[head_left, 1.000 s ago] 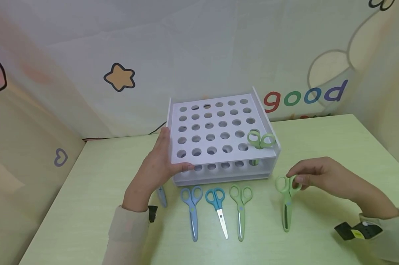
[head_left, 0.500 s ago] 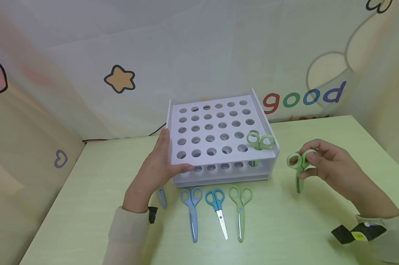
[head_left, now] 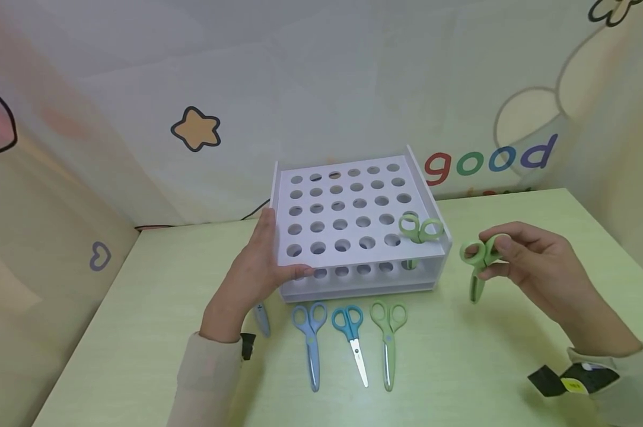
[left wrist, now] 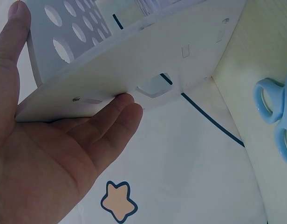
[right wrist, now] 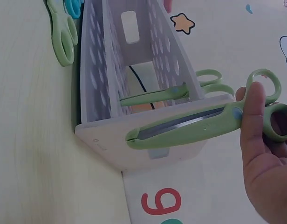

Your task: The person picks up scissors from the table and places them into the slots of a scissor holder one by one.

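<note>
My right hand (head_left: 540,261) pinches a pair of green scissors (right wrist: 190,126) by the finger loops, just right of the rack. In the head view the blades point down; the right wrist view shows them closed, overlapping the rack's side panel. My left hand (head_left: 247,267) holds the white rack (head_left: 329,236) at its left front corner, thumb at the front edge and fingers along the side panel. Another pair of green scissors (head_left: 417,236) stands in the rack's front right hole, its loops above the top board and its blades (right wrist: 153,97) below it.
In front of the rack lie blue scissors (head_left: 313,356), teal scissors with bare metal blades (head_left: 358,359) and green scissors (head_left: 388,356). A pale blue blade tip (head_left: 263,320) shows beside my left wrist. A printed curtain (head_left: 321,77) hangs behind the table (head_left: 156,332).
My right hand has lifted the green scissors off the table, up and a little right, then slightly back left. My left hand has stayed on the rack.
</note>
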A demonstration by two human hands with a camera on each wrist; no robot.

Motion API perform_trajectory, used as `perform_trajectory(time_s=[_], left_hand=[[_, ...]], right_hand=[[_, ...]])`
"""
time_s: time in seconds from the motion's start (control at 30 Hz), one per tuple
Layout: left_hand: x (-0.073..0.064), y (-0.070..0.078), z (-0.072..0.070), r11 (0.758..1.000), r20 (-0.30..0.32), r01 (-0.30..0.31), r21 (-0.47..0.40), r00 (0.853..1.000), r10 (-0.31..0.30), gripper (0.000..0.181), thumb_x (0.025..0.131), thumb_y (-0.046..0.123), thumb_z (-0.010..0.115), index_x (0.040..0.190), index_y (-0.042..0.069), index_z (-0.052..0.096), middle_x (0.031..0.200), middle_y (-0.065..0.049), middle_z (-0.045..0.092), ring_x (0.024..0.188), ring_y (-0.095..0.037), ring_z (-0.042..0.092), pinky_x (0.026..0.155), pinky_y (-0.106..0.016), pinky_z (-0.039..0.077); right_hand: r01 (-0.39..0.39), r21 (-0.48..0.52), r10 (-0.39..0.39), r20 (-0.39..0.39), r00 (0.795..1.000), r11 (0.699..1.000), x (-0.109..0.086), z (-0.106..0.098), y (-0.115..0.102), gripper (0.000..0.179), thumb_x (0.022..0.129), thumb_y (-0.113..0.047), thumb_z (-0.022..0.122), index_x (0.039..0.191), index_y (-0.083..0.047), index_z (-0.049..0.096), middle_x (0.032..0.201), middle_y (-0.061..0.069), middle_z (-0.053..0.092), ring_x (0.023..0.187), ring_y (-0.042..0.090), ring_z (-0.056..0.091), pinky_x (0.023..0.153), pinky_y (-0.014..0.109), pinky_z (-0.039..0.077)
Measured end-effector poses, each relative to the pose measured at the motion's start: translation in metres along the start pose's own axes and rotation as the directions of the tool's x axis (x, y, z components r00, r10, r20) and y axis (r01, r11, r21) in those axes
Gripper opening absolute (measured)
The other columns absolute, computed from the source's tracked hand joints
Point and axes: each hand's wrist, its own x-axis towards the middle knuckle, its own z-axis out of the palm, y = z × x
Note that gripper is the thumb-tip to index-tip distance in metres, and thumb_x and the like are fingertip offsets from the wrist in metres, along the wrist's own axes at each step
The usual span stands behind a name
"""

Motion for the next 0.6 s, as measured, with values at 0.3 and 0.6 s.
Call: perform_trajectory(time_s=[0.3,0.6], left_hand=[[0.000,-0.001,0.001,1.000,-0.004,0.014,0.011,1.000,-0.014,0.128,0.074,0.040,0.091,0.162,0.024,0.000,0.146,-0.002,0.036,0.106,-0.025,0.053,0.087,-0.042,0.047],[0.001,-0.001,0.001,1.000,-0.011,0.001,0.020,1.000,-0.001,0.125,0.073,0.041,0.091,0.161,0.023,0.005,0.135,-0.001,0.040,0.099,-0.023,0.056,0.081,-0.040,0.049]], right_hand=[[0.096,-0.058,-0.101,-0.073,0.992,0.994,0.011,0.021,-0.009,0.026,0.103,0.017,0.033,0.118,0.024,0.053,0.105,0.026,0.069,0.103,0.035,0.068,0.076,0.038,0.057],[0.243,0.050,-0.234,-0.144,0.962,0.969,0.035,0.043,-0.013,0.021,0.102,0.014,0.040,0.113,0.025,0.054,0.103,0.029,0.066,0.096,0.038,0.069,0.071,0.039,0.058]])
